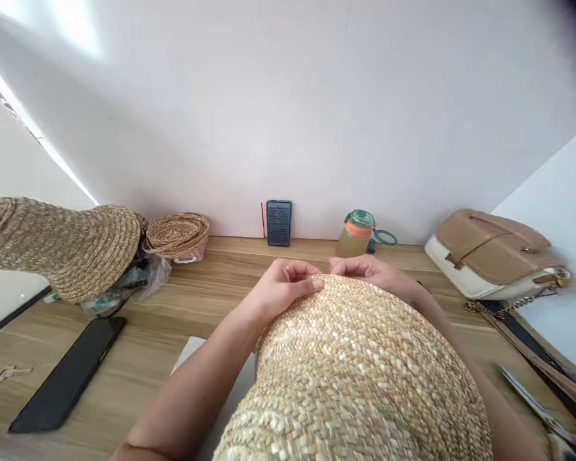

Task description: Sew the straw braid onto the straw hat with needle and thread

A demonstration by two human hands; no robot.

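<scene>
A large woven straw hat (360, 365) fills the lower middle of the view, close to me and partly out of frame. My left hand (290, 287) pinches its far edge, thumb on the near face and fingers curled behind. Just to the right, my right hand (365, 267) is at the same edge with its fingers drawn together. The hat covers part of this hand, so whatever lies between those fingertips is hidden. Under my left forearm a pale sheet (192, 351) shows in part on the wooden table (211, 275).
On the left are another straw hat (72, 243), a coiled straw braid (177, 234) and a black flat object (70, 374). By the wall stand a phone (279, 223) and a green-lidded jar (356, 235). A tan-and-white handbag (494, 256) and scissors (537, 406) lie right.
</scene>
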